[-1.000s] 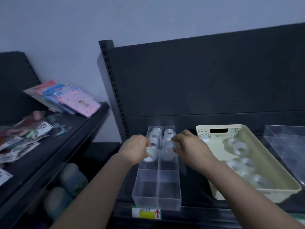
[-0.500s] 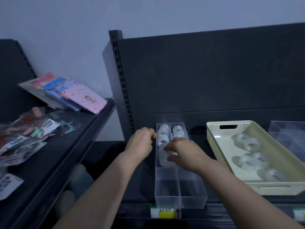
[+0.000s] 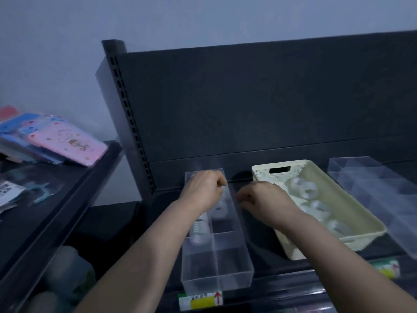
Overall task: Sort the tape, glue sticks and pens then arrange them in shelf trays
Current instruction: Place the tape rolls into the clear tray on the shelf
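A clear plastic divided tray (image 3: pixel 216 263) sits on the dark metal shelf (image 3: pixel 266 279), a long rectangular box with thin glossy walls split lengthwise and crosswise into compartments. Clear tape rolls (image 3: pixel 199 229) lie in its rear compartments, smooth translucent rings with pale cores; the compartments nearest the shelf edge hold nothing.

The left hand (image 3: pixel 203 192) is over the far end of the tray, fingers curled inward in a loose fist; whether it grips a roll cannot be told, since the knuckles hide what lies beneath. The right hand (image 3: pixel 264 199) hovers just right of the tray, between it and a cream plastic basket (image 3: pixel 361 213), fingers bent and drawn together; nothing shows between its fingertips, though motion blur softens them.

The basket, right of the tray, has a perforated lattice wall with a slot handle at the far end, and more clear tape rolls (image 3: pixel 309 192) rest loose on its floor. Further right of the tray lies a second transparent tray (image 3: pixel 379 199), its faceted walls catching the light.

Below the tray's front wall a yellow and white price label (image 3: pixel 200 300) with a red arrow is stuck to the shelf edge. Left of the tray, on a separate dark shelf, glossy wrapped packets (image 3: pixel 67 145) in pink and blue lean in a stack.
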`<action>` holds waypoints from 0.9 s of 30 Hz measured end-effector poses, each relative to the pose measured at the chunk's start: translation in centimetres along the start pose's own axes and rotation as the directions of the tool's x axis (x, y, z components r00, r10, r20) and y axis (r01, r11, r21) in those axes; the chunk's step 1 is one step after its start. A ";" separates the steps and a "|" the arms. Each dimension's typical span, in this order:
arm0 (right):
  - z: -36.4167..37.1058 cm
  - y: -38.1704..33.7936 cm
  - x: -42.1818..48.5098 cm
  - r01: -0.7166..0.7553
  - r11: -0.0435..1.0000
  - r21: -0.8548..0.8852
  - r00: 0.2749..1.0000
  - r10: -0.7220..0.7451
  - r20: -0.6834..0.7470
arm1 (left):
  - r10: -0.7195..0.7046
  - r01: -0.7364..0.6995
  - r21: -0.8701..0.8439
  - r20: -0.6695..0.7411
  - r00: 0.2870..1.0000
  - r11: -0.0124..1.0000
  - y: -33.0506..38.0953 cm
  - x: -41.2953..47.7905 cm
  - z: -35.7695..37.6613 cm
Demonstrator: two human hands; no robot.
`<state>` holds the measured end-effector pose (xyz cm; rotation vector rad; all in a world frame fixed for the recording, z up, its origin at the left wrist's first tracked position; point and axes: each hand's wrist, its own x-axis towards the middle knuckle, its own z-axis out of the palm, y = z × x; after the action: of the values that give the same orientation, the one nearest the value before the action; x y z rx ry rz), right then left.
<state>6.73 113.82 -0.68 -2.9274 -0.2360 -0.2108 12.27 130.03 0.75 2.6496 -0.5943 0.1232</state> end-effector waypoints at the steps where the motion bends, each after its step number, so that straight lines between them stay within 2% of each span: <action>1: -0.3 1.4 -0.5 -0.033 0.999 -0.009 0.999 0.033 -0.001 | 0.023 -0.023 -0.004 0.009 1.000 1.000 1.4 0.6 0.6; 8: -2.7 12.1 -5.2 -0.301 0.950 -0.076 0.953 0.298 -0.057 | 0.121 -0.120 -0.019 0.110 0.986 0.993 10.6 4.6 5.9; 12: -3.7 16.1 -6.6 -0.356 0.932 -0.071 0.934 0.352 -0.066 | 0.133 -0.152 0.066 0.227 0.965 0.986 14.4 6.3 9.2; 16: -3.5 17.9 -6.6 -0.315 0.948 -0.047 0.949 0.313 -0.049 | 0.000 -0.088 0.228 0.360 0.933 0.970 16.5 7.4 12.4; 20: -3.0 18.9 -5.6 -0.241 0.970 -0.040 0.971 0.241 -0.003 | -0.097 -0.031 0.317 0.380 0.920 0.948 17.0 7.5 13.8; 22: -2.8 19.2 -4.6 -0.186 0.980 -0.069 0.980 0.190 0.052 | -0.129 0.012 0.321 0.348 0.929 0.947 16.8 7.7 13.6; 27: -1.7 18.9 -1.5 -0.036 0.975 -0.217 0.966 0.090 0.241 | -0.211 0.161 0.290 0.151 0.966 0.943 15.3 7.6 10.3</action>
<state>8.32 94.95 -2.69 -3.1651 -0.1644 0.1552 12.57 110.18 -1.48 2.9957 -0.4003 -0.0990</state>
